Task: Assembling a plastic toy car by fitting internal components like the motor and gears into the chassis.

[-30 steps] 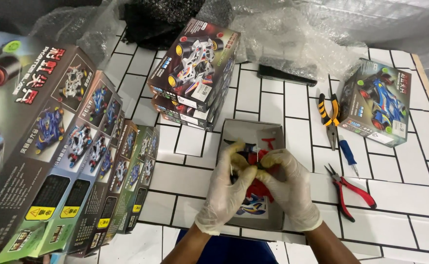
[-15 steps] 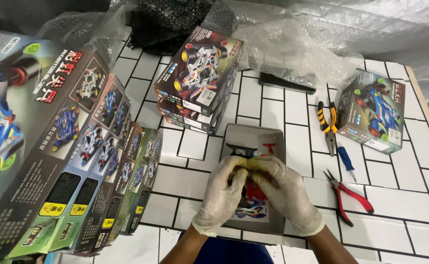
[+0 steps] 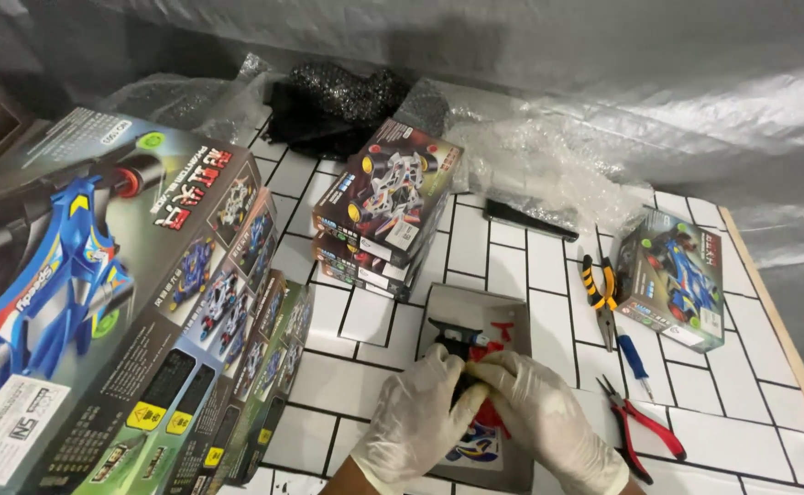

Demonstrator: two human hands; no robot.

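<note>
Currently both hands, in thin white disposable gloves, are closed together over the open shallow grey cardboard tray (image 3: 475, 307) lying on the white-tiled table (image 3: 548, 266). The left hand (image 3: 417, 417) and the right hand (image 3: 548, 422) meet fingertip to fingertip, pinching a small yellowish part (image 3: 477, 370) between them; what sort of part it is cannot be told, since the fingers cover most of it. Black and red plastic pieces (image 3: 484, 341) lie in the tray just beyond the fingers, and a blue printed sheet shows under the wrists.

Against the two earlier pictures, the hands have drawn closer: a second ago they were a little apart around yellow and red pieces; now they are pressed tight on one point. The view has also swung left, bringing the large blue model-car box (image 3: 81, 293) into fuller sight. In my judgement this indicates a fitting or pressing action in hand, not yet released.

Nearby: a stack of smaller model-car boxes (image 3: 388, 215) behind the tray, yellow-handled pliers (image 3: 601, 293), a blue-handled screwdriver (image 3: 635, 357) and red-handled cutters (image 3: 640, 431) to the right, all untouched.
</note>
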